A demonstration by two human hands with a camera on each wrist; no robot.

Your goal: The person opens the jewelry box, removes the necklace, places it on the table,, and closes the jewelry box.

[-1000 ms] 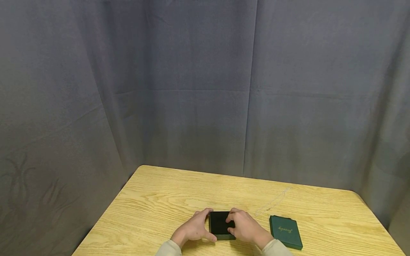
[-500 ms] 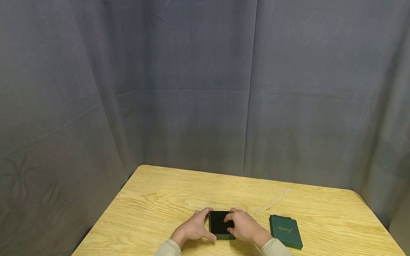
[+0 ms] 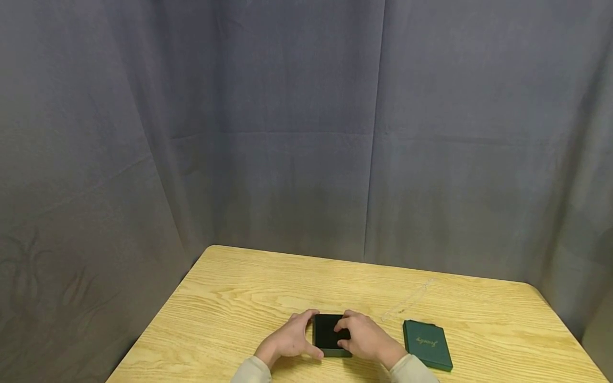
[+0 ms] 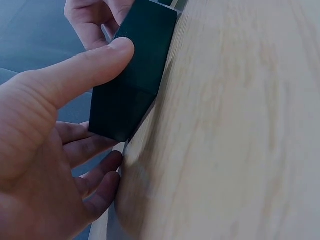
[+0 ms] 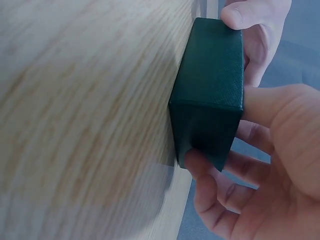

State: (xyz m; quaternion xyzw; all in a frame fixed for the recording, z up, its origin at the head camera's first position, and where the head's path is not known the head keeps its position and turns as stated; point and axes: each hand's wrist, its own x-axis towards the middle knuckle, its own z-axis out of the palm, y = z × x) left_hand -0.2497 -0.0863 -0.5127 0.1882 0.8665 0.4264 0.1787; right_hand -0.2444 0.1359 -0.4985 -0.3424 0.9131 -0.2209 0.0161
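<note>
A dark green jewelry box base (image 3: 337, 353) with a black insert (image 3: 325, 334) sits on the table before me. My left hand (image 3: 289, 339) grips its left end, thumb on the near wall and fingers toward the far corner; the left wrist view shows the thumb (image 4: 117, 50) flat on the green side. From the right, my right hand (image 3: 366, 338) reaches over the box with bent thumb and fingers on the black insert. In the right wrist view one finger (image 5: 197, 162) touches the box's outer end wall. The right fingertips inside the box are partly hidden.
Right of my right hand lies the green lid (image 3: 428, 346) with gold lettering, its far edge showing a small dark tab. A thin necklace chain (image 3: 401, 311) stretches diagonally behind it. Grey curtains (image 3: 297, 202) hang beyond the wooden table's (image 3: 249, 282) back edge.
The right index finger has shifted slightly left over the black insert since the first frame. Box, lid and left hand stay in place.
</note>
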